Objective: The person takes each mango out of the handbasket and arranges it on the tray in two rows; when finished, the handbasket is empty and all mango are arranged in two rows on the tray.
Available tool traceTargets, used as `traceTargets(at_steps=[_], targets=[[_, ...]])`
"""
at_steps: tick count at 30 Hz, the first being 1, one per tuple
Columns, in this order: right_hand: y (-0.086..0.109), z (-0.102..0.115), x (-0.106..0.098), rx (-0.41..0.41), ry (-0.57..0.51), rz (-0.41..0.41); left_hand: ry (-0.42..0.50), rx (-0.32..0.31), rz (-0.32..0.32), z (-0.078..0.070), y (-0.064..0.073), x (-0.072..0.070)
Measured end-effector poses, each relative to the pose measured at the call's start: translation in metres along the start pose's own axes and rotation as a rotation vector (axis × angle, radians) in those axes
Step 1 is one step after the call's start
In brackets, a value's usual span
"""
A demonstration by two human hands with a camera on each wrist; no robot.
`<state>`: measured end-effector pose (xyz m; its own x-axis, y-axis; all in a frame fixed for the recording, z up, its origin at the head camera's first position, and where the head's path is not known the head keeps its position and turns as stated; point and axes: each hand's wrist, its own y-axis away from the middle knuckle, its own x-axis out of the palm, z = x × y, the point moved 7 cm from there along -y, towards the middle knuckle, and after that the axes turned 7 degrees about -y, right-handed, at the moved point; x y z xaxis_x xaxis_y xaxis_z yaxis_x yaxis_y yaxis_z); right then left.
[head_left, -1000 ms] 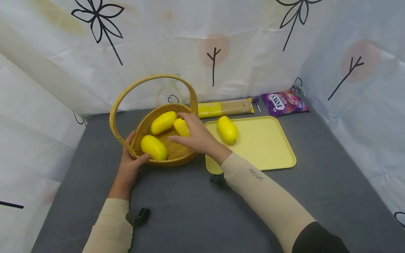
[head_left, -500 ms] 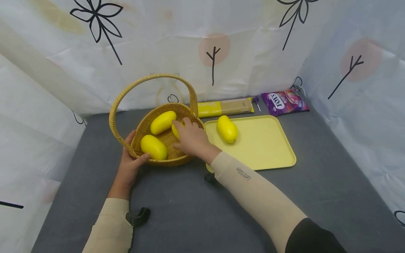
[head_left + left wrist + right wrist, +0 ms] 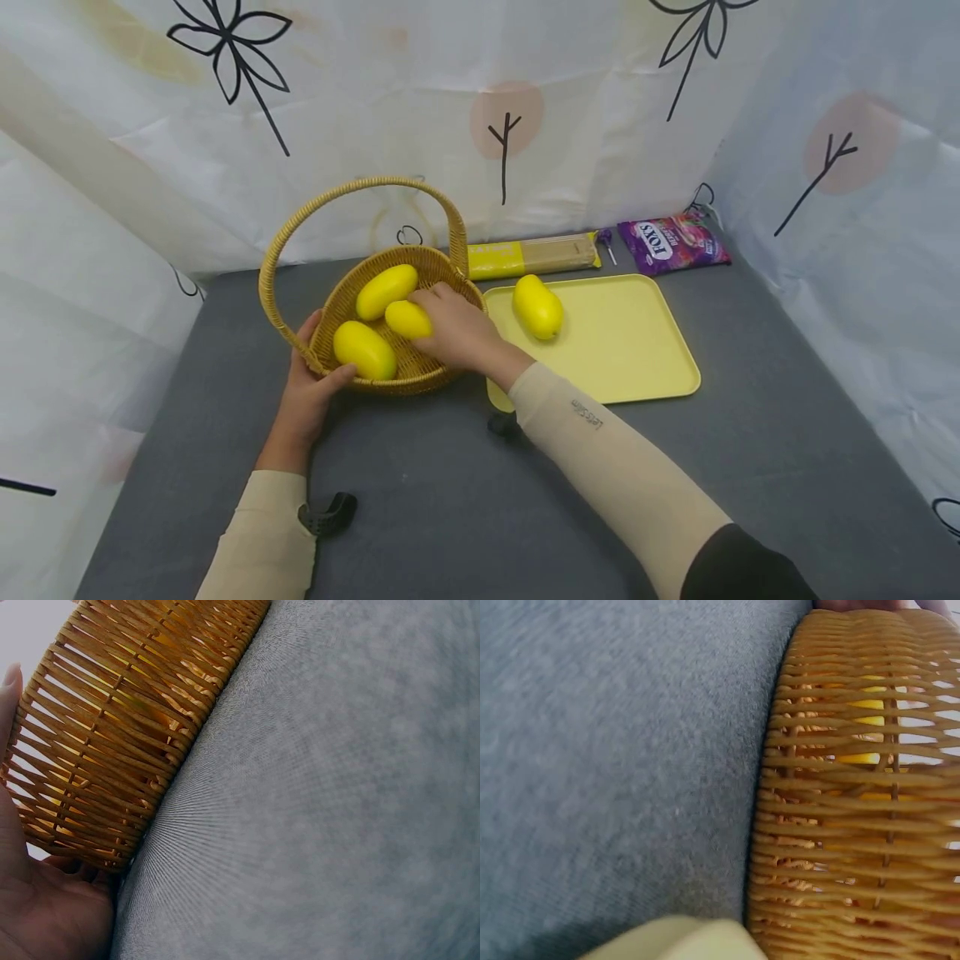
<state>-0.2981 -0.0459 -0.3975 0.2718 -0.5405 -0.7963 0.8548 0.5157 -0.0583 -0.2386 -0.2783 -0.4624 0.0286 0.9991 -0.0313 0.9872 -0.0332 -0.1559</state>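
Note:
A wicker basket (image 3: 420,383) with a tall arched handle stands at the left of the table. My left hand (image 3: 309,385) grips its left side, thumb over the rim and fingers around the outer wall. Inside the basket, my right hand (image 3: 459,329) holds a yellow mango (image 3: 406,320) from its right end; part of the fingers is hidden. Two more mangoes lie in the basket, a rear mango (image 3: 387,292) and a front mango (image 3: 365,350). The left wrist view shows the woven wall (image 3: 112,720) beside my palm. In the right wrist view, yellow shows through the weave (image 3: 840,825).
A pale yellow tray (image 3: 630,342) lies right of the basket, bearing another mango (image 3: 537,307) at its left. Behind it are a pack of noodles (image 3: 534,256), a purple lollipop (image 3: 606,242) and a purple Fox's bag (image 3: 675,243). Patterned white cloth (image 3: 600,150) hangs behind the table.
My right hand has closed on the mango at the basket's right and shifted it left and nearer to me. My left hand and the basket have stayed put.

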Motion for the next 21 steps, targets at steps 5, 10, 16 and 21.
traceTargets(at_steps=[5,10,16,21], targets=[[0.006,-0.002,-0.01,-0.098,-0.172,-0.022,-0.001,-0.005,-0.002,0.0,0.0,0.0],[0.012,-0.006,-0.019,-0.17,-0.334,-0.069,-0.002,-0.006,-0.005,0.0,0.001,0.0],[0.019,-0.012,-0.026,-0.211,-0.549,-0.131,0.0,-0.002,-0.002,0.0,0.0,0.0],[0.025,-0.017,-0.03,-0.218,-0.77,-0.133,0.002,0.0,-0.002,0.0,0.0,0.0]])
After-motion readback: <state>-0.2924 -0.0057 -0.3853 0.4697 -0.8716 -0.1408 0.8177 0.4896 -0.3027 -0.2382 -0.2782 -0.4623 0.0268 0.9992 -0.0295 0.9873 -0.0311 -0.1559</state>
